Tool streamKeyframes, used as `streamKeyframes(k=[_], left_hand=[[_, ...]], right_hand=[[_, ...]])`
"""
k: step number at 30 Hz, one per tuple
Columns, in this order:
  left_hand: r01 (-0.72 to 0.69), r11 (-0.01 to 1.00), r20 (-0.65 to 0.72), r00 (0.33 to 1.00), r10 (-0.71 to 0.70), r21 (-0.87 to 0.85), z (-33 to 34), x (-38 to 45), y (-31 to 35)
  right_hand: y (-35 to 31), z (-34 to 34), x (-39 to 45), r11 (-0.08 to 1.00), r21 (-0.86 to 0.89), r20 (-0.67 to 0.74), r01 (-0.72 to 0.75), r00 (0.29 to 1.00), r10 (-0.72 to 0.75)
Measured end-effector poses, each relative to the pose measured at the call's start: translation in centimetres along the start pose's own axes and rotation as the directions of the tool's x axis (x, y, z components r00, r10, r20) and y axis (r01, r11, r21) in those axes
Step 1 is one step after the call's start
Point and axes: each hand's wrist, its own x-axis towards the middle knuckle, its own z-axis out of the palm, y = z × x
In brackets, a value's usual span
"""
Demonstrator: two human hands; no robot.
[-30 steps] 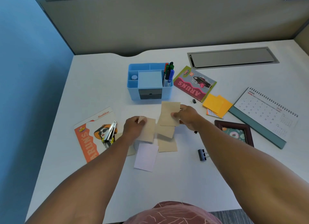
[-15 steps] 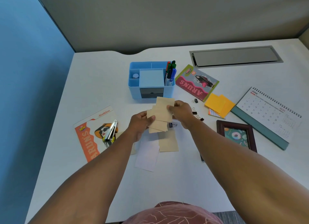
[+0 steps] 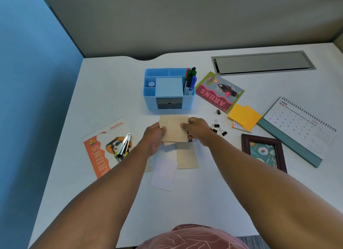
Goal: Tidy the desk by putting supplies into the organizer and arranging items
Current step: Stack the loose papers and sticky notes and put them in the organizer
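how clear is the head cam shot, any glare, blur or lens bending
Head view: soft, even light, no hard glare on the white desk; wide-angle bending curves the partition and stretches both forearms near the bottom edge; mostly sharp, calendar digits too small to read; both hands, left hand and right hand, hold the tan paper stack crisply, without motion blur.

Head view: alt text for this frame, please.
Both hands, left hand and right hand, hold a small stack of tan paper slips above a white desk, just in front of a blue organizer holding markers. More slips, binder clips, orange sticky notes and a calendar lie around.
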Motion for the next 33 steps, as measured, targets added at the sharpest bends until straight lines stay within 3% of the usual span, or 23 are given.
streamKeyframes(k=[3,7,13,16,17,19,21,28,33], left_hand=[[0.05,0.998,0.026,0.998,-0.049,-0.041,0.6,-0.3,0.6],[-0.006,0.997,0.062,0.998,0.001,0.076,0.8,-0.2,0.7],[0.014,0.993,0.039,0.999,-0.019,0.119,0.0,0.1,-0.1],[0.028,0.995,-0.027,0.999,-0.026,0.099,-0.4,0.2,-0.5],[0.028,0.994,-0.069,0.997,-0.021,0.104,-0.5,0.3,-0.7],[0.027,0.993,-0.164,0.986,-0.007,0.118,-0.9,0.4,-0.9],[0.02,0.991,-0.224,0.975,0.01,0.131,-1.2,0.4,-1.1],[0.014,0.978,-0.265,0.963,0.043,0.21,-1.2,0.4,-1.1],[0.002,0.971,-0.265,0.962,0.064,0.241,-1.2,0.4,-1.0]], right_hand=[[-0.1,0.6,-0.1,0.999,-0.046,0.022,0.022,1.0,-0.021],[-0.5,1.5,-0.2,0.989,-0.133,0.042,0.064,0.997,-0.059],[-0.1,1.3,0.3,0.988,-0.141,0.045,0.063,0.997,-0.058],[0.3,0.8,0.7,0.968,-0.243,0.057,0.056,0.997,-0.044],[0.5,0.5,0.7,0.927,-0.367,0.079,0.08,0.995,-0.055],[0.9,0.1,0.7,0.704,-0.687,0.179,0.181,0.981,-0.078],[1.5,-0.1,0.3,0.508,-0.818,0.269,0.269,0.96,-0.074],[2.2,0.2,-0.6,0.176,-0.885,0.41,0.43,0.901,-0.139],[2.0,0.5,-0.7,0.093,-0.904,0.405,0.418,0.905,-0.13]])
